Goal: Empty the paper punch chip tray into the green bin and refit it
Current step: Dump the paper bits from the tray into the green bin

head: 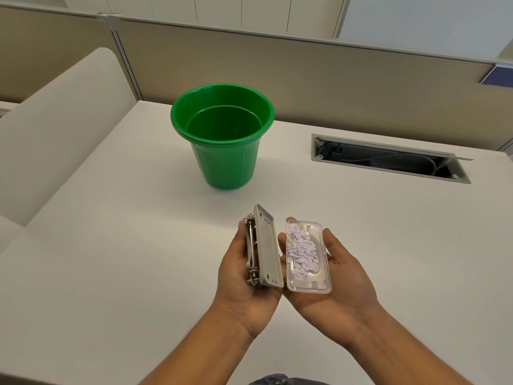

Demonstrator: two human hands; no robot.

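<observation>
My left hand [238,284] holds the grey paper punch [266,248] on its side, with the flat underside turned to the right and the metal mechanism toward my palm. Resting face up in my right hand [336,287] is the clear plastic chip tray [316,282], detached from the punch and holding a pile of pale lilac paper chips [302,250]. Punch and tray sit side by side, just apart. The green bin [222,118] stands upright on the white desk [125,245], beyond my hands, and looks empty inside.
An open cable slot [388,159] with wires is cut into the desk at the back right. A beige partition [333,73] runs along the desk's far edge. A pale curved panel [55,112] borders the left side.
</observation>
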